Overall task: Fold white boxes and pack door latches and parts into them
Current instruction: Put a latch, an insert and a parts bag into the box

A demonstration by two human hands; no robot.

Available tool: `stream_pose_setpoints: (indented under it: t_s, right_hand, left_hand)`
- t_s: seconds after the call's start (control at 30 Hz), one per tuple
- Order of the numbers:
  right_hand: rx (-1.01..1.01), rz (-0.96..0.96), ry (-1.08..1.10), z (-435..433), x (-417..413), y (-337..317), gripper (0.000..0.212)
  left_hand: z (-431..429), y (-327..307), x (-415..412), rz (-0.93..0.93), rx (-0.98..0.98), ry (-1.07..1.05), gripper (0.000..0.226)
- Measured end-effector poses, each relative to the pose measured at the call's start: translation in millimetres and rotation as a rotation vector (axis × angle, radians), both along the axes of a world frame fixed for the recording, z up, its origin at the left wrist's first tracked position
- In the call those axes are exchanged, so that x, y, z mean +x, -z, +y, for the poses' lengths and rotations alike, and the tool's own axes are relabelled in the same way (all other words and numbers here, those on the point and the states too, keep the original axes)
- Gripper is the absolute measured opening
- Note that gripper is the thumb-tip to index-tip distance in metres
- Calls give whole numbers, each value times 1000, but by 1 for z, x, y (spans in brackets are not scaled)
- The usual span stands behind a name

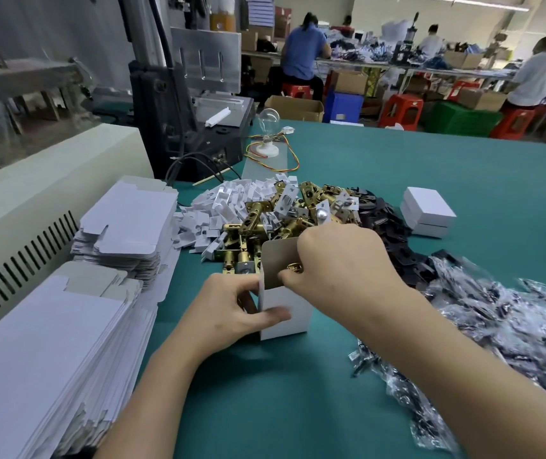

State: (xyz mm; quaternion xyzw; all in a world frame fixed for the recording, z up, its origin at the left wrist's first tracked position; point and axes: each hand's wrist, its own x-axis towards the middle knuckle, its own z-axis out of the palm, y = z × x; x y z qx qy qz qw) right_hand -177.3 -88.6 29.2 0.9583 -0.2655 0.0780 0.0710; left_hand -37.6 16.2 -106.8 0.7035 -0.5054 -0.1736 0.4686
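A latch pile [265,223] lies at 12 o'clock, flat blanks [122,226] at 9. The white box [281,313] stands upright, mouth up; the left hand [232,309] grips it, the right hand [341,260] pinches a brass latch [295,268].

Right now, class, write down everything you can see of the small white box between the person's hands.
The white box is thin cardboard, white outside, grey inside. It stands upright on the green table, top open, one flap raised at the back. The left hand grips its near left edge, thumb across the front face. The right hand pinches a brass part at the opening.
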Motion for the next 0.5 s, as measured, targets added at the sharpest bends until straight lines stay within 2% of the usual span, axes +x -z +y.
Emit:
stream_pose_setpoints:
  t_s: [0.2,0.33,0.4,0.5]
  right_hand:
    - [33,68,7,-4,0,-13,49]
    - [-25,-111,-72,-5,14,-30,37]
    - [-18,-170,-130,-1,38,-36,33]
    - [12,-9,-233,11,81,-36,24]
  left_hand:
    - [-1,0,0,17,8,16,33]
    - [-1,-1,-1,30,18,44,30]
    - [-2,-1,-2,58,14,40,36]
    - [-2,0,-4,104,27,0,55]
